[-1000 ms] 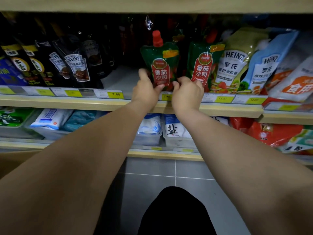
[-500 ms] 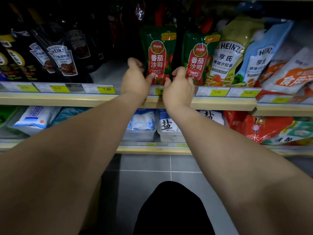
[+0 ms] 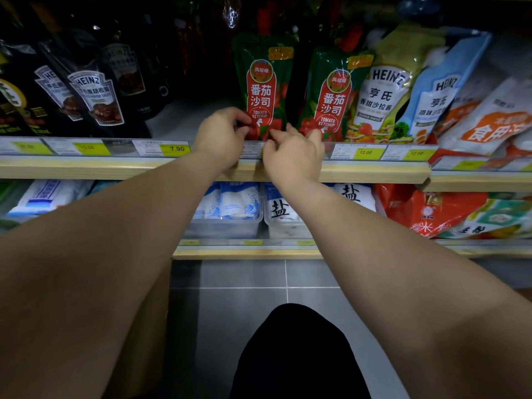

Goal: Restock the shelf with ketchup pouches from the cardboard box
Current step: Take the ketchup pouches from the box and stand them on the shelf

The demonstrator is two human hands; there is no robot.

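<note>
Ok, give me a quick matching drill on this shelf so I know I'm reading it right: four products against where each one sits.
Things:
1. left ketchup pouch
2. Heinz pepper sauce pouch
3. salt bag
4. Heinz salad dressing pouch

Places:
A. in a clear bin on the lower shelf
B. left part of the upper shelf
C. left hand at its base
D. just right of the right ketchup pouch

Pairs: 1-C, 2-B, 3-A, 4-D
</note>
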